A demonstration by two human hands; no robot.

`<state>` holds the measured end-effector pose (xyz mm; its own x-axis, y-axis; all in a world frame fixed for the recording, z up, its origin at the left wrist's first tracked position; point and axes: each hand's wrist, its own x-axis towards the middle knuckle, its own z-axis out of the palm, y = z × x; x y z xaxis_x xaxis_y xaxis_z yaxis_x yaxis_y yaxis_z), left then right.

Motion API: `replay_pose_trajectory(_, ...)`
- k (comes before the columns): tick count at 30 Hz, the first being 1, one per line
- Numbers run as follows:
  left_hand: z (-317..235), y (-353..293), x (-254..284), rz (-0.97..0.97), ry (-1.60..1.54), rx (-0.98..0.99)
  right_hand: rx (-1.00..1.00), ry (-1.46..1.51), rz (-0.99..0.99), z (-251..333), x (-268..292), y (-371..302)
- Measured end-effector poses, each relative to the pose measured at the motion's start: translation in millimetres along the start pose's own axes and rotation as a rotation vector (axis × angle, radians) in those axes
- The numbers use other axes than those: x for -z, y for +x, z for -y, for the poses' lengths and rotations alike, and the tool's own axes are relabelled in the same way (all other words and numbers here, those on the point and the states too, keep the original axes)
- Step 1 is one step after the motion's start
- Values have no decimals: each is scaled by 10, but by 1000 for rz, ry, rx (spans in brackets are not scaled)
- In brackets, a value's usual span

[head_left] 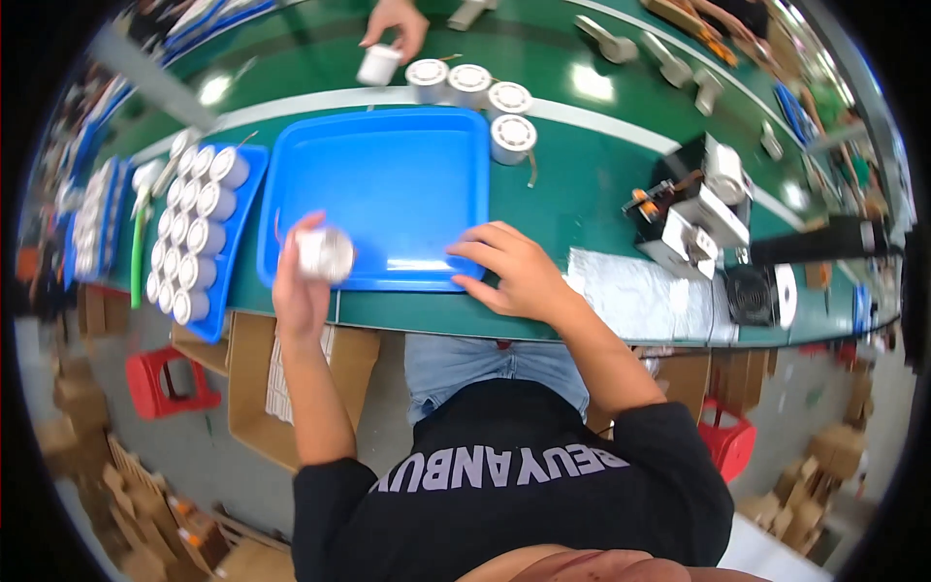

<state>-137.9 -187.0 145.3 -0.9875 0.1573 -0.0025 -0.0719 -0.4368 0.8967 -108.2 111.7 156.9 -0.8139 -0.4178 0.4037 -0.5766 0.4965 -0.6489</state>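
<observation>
In my left hand, closed around its side, is a white cylindrical part with a pale, slightly blurred round face. It is held over the front left corner of a blue plastic tray that has nothing in it. My right hand is at the tray's front right corner, fingers apart and fingertips over the rim, holding nothing. Just past the tray's far right corner stand several white cylindrical parts with slotted tops and short wires.
To the left, a second blue tray holds rows of white cylinders. Across the bench, another person's hand grips a white cylinder. At right are a silvery sheet and a black-and-white device. Open cardboard boxes stand below the bench edge.
</observation>
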Motion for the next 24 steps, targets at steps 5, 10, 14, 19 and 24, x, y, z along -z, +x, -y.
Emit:
replay_pose_trajectory(5, 465, -31, -545, -38, 615, -100, 34, -36, -84, 206, -21, 30)
replay_pose_trajectory(10, 611, 267, -924, 69, 874, -284, -68, -122, -175, -148, -289, 69)
replay_pose_trajectory(14, 373, 501, -909, 387, 834, -131, -52, -213, -234, -163, -244, 53)
replay_pose_trajectory(19, 376, 1648, -728, -148, 1302, -395, -50, -52, -281, -226, -255, 24)
replay_pose_trajectory(24, 379, 2463, -582, -11, 1326, -71, -153, 190, -605, -348, -66, -243)
